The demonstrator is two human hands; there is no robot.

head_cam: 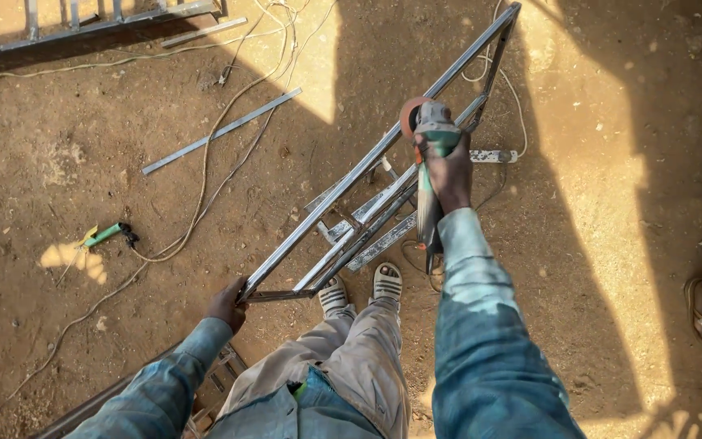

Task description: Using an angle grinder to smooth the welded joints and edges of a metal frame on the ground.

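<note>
Your left hand (pixel 227 304) clamped the stiff, weighty-looking grey steel-tube frame (pixel 367 167) at its corner while your right hand (pixel 448 172) gripped the green angle grinder (pixel 431 154) by its body.

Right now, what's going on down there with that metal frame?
A person stands on bare dirt over a metal frame tilted up from the ground. The left hand holds the frame's near corner. The right hand has a firm grip on an angle grinder, its disc at the upper rail. Cables, a loose metal strip and a green-handled tool lie on the dirt to the left.
</note>
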